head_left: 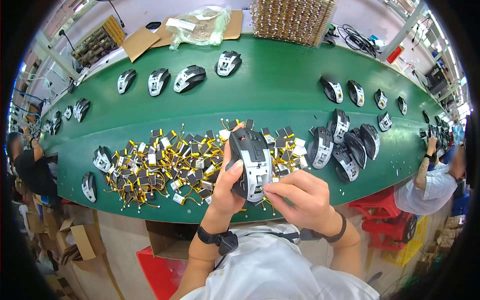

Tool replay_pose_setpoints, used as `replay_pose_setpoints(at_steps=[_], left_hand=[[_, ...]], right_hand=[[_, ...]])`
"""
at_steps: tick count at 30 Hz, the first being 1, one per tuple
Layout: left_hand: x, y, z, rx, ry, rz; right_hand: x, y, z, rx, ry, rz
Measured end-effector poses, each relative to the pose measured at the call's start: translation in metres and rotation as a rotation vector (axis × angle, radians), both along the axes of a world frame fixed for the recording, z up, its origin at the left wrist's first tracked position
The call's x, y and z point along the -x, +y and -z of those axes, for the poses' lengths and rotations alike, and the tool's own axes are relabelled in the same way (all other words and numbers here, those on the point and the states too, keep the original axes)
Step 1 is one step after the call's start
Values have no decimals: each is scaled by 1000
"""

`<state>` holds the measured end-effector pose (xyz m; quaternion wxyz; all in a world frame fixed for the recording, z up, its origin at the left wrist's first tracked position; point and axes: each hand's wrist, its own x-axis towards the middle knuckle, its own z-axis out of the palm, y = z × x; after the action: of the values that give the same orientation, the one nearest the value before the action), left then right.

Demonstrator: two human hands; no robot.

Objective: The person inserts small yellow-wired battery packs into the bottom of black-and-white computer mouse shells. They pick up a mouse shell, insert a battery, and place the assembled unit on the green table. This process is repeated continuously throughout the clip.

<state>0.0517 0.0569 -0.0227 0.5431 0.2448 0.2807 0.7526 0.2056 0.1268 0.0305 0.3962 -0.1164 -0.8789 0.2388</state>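
Observation:
My left hand (pixel 226 192) is wrapped round a black and silver-grey computer mouse (pixel 251 150), its thumb on the near left side. The mouse is held up over the bench, its open battery slot toward me. Thumb and forefinger of my right hand (pixel 306 197) are pinched together at the slot's right edge; whatever is between them is too small to make out. Beneath and around the mouse spreads a heap of small battery packs (pixel 187 162) with yellow and red wires and white plugs.
Several mice (pixel 345 142) lie bunched right of the heap; more stand along the green bench (pixel 280 80), with two (pixel 89 186) at the left. Behind are a clear plastic bag (pixel 200 27) and a stacked rack (pixel 292 20). People sit left (pixel 32 160) and right (pixel 430 185).

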Motion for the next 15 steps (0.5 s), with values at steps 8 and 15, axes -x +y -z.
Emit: replay_pose_setpoints(at_steps=[8, 15], left_hand=[[-5, -4, -9, 97, 15, -95], [-11, -2, -10, 125, -47, -198]], right_hand=[[2, 6, -6, -141, -211, -101], [10, 6, 3, 53, -169, -80]])
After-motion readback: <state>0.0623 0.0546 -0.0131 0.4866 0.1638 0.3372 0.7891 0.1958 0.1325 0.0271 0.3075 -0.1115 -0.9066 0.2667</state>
